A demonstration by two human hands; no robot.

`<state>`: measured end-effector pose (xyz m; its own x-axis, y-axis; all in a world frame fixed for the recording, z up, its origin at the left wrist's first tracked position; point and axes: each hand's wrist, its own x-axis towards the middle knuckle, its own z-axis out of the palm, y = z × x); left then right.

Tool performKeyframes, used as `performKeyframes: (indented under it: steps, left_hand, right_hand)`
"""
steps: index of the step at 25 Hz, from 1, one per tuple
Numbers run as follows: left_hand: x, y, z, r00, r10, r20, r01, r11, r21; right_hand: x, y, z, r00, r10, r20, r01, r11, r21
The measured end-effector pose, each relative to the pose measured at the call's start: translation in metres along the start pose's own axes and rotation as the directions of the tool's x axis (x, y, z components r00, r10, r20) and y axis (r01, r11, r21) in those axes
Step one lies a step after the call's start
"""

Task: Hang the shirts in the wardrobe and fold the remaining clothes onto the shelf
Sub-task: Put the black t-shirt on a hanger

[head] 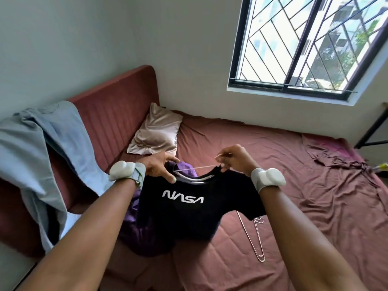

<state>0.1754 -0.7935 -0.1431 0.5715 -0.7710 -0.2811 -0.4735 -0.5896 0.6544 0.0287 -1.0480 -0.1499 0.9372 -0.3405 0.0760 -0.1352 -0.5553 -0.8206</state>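
My two forearms reached out ahead of me, and between them hung the black NASA T-shirt (184, 208), raised above the bed with its front and logo turned to me. My left hand (160, 168) gripped the shirt at the neckline on the left side, fingers curled over the collar edge and the thumb coming down the front. My right hand (233, 158) pinched the thin wire hanger (196, 168) at its upper part, close by the shirt's right shoulder. The hanger's visible wire ran nearly level from my right hand across toward my left, lying just over the neck opening, so its long axis followed the shoulder line of the shirt. As I judged it, the coming move turned on that: the free end pointed at the collar my left hand was holding open, and the right hand was the one to feed it in.

Under the shirt lay a purple garment (136, 227), and just to the right more wire hangers (257, 244) rested on the maroon bedsheet (315, 185). Farther off, a pale blue garment (42, 143) draped over the headboard (117, 97).
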Motion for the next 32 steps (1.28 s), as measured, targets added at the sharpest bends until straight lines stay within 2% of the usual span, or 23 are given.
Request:
performKeyframes:
  steps: [1,2,4,6,8,10,11,13,15,17,21,25,29,32]
  left_hand:
    - [0.001,-0.002,-0.003,1.0,0.005,-0.019,-0.005,1.0,0.01]
    - [0.004,-0.003,-0.006,0.994,0.014,-0.105,-0.01,0.999,0.036]
    - [0.014,0.003,-0.012,0.951,0.01,-0.308,0.021,0.995,0.095]
    - [0.019,0.014,-0.013,0.914,0.023,-0.405,0.044,0.987,0.155]
    - [0.023,0.021,-0.014,0.908,0.051,-0.416,0.099,0.938,0.331]
    - [0.022,0.032,-0.015,0.925,0.077,-0.372,0.136,0.847,0.514]
    - [0.022,0.037,-0.015,0.934,0.096,-0.343,0.11,0.837,0.535]
    - [0.023,0.044,-0.011,0.936,0.138,-0.324,0.038,0.875,0.483]
    - [0.024,0.048,-0.009,0.914,0.17,-0.368,-0.025,0.93,0.368]
    - [0.025,0.052,-0.013,0.901,0.167,-0.4,-0.068,0.966,0.249]
    - [0.024,0.06,-0.027,0.913,0.193,-0.359,-0.063,0.937,0.343]
    - [0.023,0.083,-0.034,0.839,0.283,-0.465,-0.161,0.945,0.284]
    - [0.028,0.099,-0.039,0.779,0.327,-0.535,-0.161,0.929,0.333]
    - [0.029,0.106,-0.049,0.751,0.346,-0.562,-0.146,0.917,0.37]
  right_hand:
    - [0.001,0.002,-0.008,0.997,0.033,-0.077,-0.021,0.988,0.153]
    - [0.004,0.003,-0.015,0.991,0.054,-0.124,-0.021,0.968,0.25]
    - [0.016,-0.002,-0.023,0.991,0.054,-0.119,-0.025,0.973,0.231]
    - [0.024,-0.016,-0.023,1.0,-0.014,-0.007,0.014,1.0,-0.01]
    - [0.032,-0.032,-0.018,0.987,-0.102,0.122,0.136,0.942,-0.306]
    - [0.041,-0.045,-0.014,0.978,-0.143,0.153,0.194,0.891,-0.411]
    - [0.045,-0.051,-0.013,0.974,-0.162,0.158,0.215,0.879,-0.425]
    - [0.049,-0.066,-0.007,0.957,-0.201,0.211,0.273,0.871,-0.409]
    - [0.052,-0.079,-0.005,0.934,-0.257,0.249,0.327,0.896,-0.302]
    - [0.058,-0.083,-0.009,0.937,-0.296,0.185,0.325,0.934,-0.151]
    - [0.068,-0.091,-0.024,0.928,-0.332,0.17,0.371,0.875,-0.311]
    - [0.076,-0.122,-0.041,0.904,-0.398,0.158,0.427,0.82,-0.38]
    - [0.081,-0.143,-0.052,0.897,-0.41,0.165,0.438,0.872,-0.216]
    - [0.084,-0.151,-0.061,0.915,-0.375,0.151,0.391,0.915,-0.098]
